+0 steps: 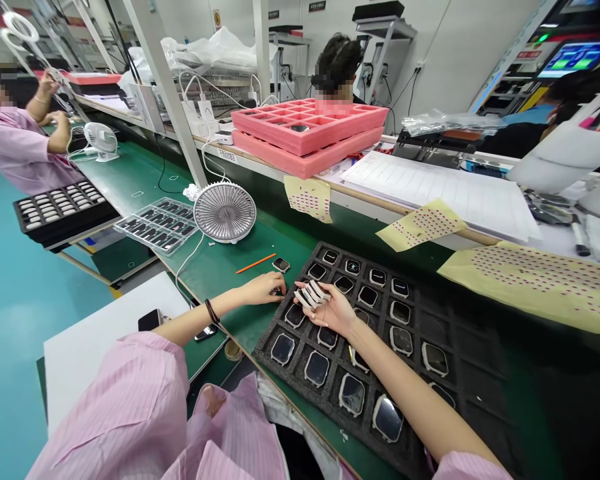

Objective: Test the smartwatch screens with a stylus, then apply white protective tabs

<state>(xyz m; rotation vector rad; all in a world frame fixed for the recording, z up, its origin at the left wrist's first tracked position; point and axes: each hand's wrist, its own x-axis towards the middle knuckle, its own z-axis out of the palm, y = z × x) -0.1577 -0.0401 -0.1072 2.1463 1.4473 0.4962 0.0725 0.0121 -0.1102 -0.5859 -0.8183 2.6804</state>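
Bright, even light covers the bench [280, 233] toward its left end, while its right end sinks into deep shadow. Watch faces [389, 417] near its front edge catch pale glare. Pixelation masks part of a head [337, 59] beyond.

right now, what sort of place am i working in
Probably a factory workshop for small electronics. A black tray holds rows of what look like square watches, the long green bench has more parts on it, and another person in pink is further along.
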